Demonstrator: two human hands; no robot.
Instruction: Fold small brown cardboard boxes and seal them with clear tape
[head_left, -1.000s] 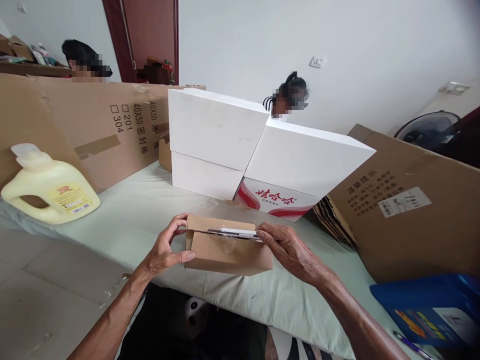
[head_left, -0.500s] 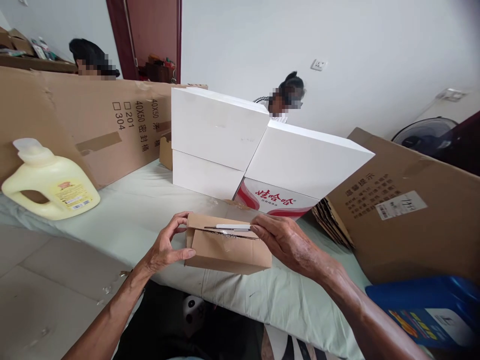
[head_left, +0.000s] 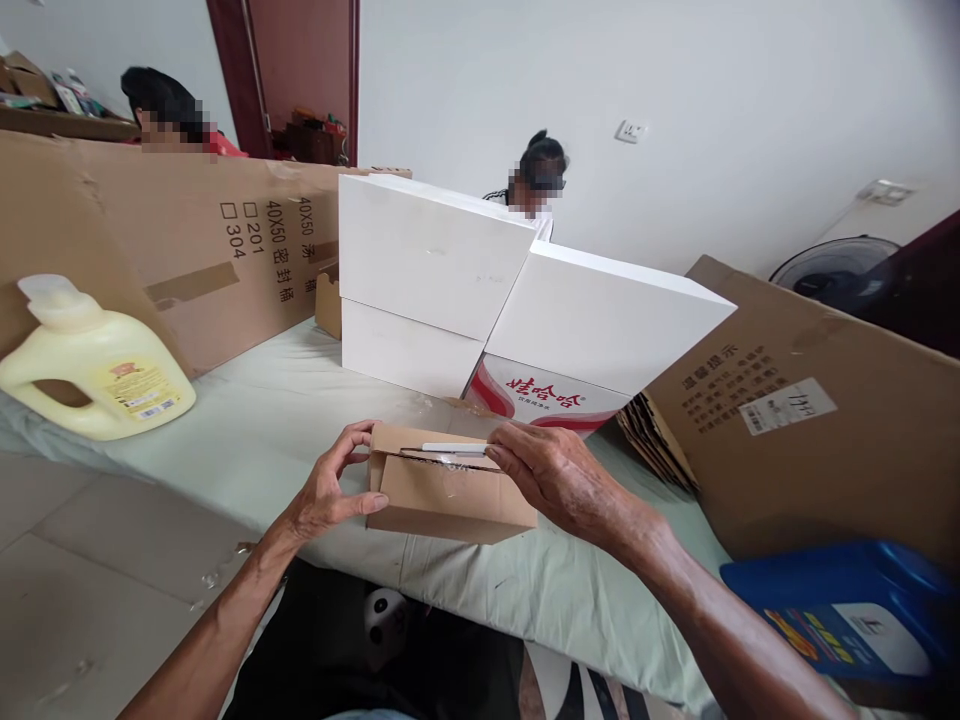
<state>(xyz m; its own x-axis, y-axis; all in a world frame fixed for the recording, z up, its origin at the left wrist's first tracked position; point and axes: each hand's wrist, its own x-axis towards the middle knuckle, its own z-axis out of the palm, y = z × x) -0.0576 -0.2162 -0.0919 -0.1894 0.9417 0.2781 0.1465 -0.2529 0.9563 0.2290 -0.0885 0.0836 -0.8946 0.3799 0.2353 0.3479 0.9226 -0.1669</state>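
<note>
My left hand holds the box; my right hand grips the knife over its top.
My left forearm rises from the lower left, thumb on the box's near side at its left end, fingers curled round the far corner. My right forearm slants in from the lower right, back of the hand up, thumb and fingers closed on the knife, which points left along the seam. The box sits on the cloth, between my hands, nearer me than the white cartons.
</note>
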